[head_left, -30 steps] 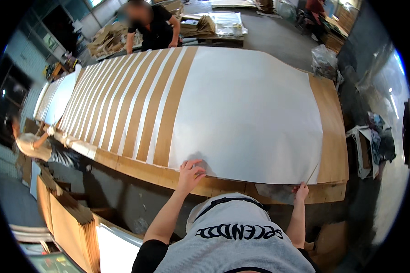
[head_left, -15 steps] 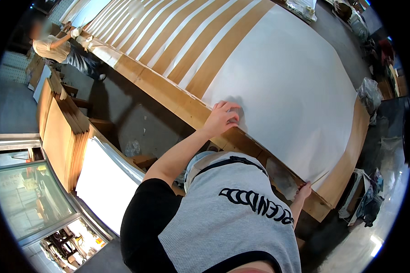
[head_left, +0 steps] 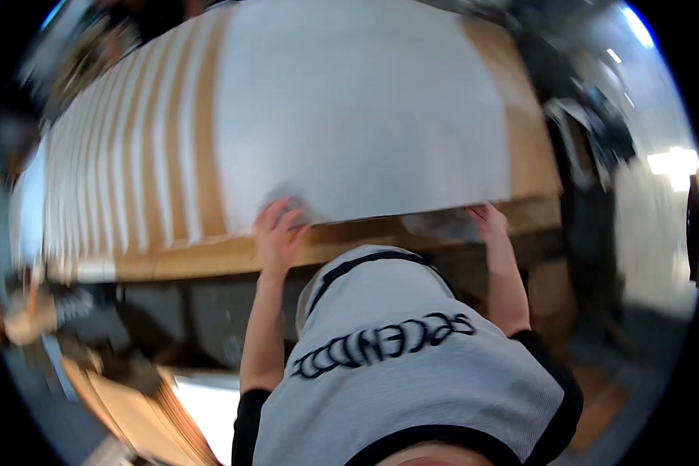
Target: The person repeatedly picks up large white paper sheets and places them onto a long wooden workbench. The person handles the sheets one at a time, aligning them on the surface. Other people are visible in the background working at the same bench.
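A large white sheet (head_left: 365,109) lies across the worktable, its near edge running between my two hands. My left hand (head_left: 279,237) is over this edge, fingers apart and bent, fingertips on or just above the sheet beside the brown strips; it holds nothing that I can see. Near the sheet's right corner, my right hand (head_left: 489,221) is closed, thumb and fingers pinched at the edge. Motion blur softens both hands, and any thin thing inside the right fingers is hidden. Left of the large sheet, narrow white bands (head_left: 161,147) alternate with brown strips (head_left: 210,132).
The table's wooden near rail (head_left: 171,260) runs in front of me. A co-worker's blurred arm (head_left: 31,299) shows at far left. Stacked brown boards (head_left: 132,404) and a white panel (head_left: 217,408) stand behind at lower left. Blurred bundled items (head_left: 598,124) are beyond the table's right end.
The view has turned right, so the table now runs nearly level across it. A thin stick seen at my right hand earlier cannot be made out now. Both hands remain at the near edge.
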### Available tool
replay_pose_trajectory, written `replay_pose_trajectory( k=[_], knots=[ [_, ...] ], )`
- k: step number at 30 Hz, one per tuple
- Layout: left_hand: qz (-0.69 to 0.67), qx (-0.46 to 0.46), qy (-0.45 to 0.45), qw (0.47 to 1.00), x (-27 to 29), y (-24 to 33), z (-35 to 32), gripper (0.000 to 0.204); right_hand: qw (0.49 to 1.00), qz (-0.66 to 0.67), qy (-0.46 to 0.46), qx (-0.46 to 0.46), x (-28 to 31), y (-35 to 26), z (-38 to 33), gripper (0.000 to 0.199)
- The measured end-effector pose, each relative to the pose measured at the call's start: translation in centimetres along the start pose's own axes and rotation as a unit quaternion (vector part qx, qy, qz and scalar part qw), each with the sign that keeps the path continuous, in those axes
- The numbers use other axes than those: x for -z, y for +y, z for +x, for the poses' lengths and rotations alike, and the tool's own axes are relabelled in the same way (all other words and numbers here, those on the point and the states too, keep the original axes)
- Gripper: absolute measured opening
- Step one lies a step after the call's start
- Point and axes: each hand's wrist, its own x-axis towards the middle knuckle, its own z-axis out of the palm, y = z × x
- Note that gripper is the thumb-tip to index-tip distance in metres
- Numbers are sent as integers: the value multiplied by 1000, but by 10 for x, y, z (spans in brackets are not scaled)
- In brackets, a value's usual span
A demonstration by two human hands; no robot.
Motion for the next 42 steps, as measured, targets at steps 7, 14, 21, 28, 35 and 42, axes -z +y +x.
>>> replay_pose_trajectory(
  k=[7, 14, 21, 28, 35, 42],
  knots=[
    [65, -64, -51, 995, -4, 28, 10, 28, 994, 8, 96, 47, -7, 10, -30, 26],
    [110, -66, -82, 988, -3, 30, 4, 24, 983, 35, 173, 42, -16, 18, -19, 18],
    [59, -11, -100, 993, -4, 39, 10, 24, 993, 18, 113, 29, -12, 5, -10, 19],
    [-470, 475, 47, 742, 6, 52, 1, 24, 988, 27, 101, 111, 27, -19, -23, 32],
    [-644, 610, 100, 450, 10, 39, 7, 36, 990, 29, 43, -132, 14, -36, -7, 32],
    [-606, 660, 115, 428, 19, 38, 5, 44, 983, 4, 78, -166, -4, -52, 20, 32]
  ],
)
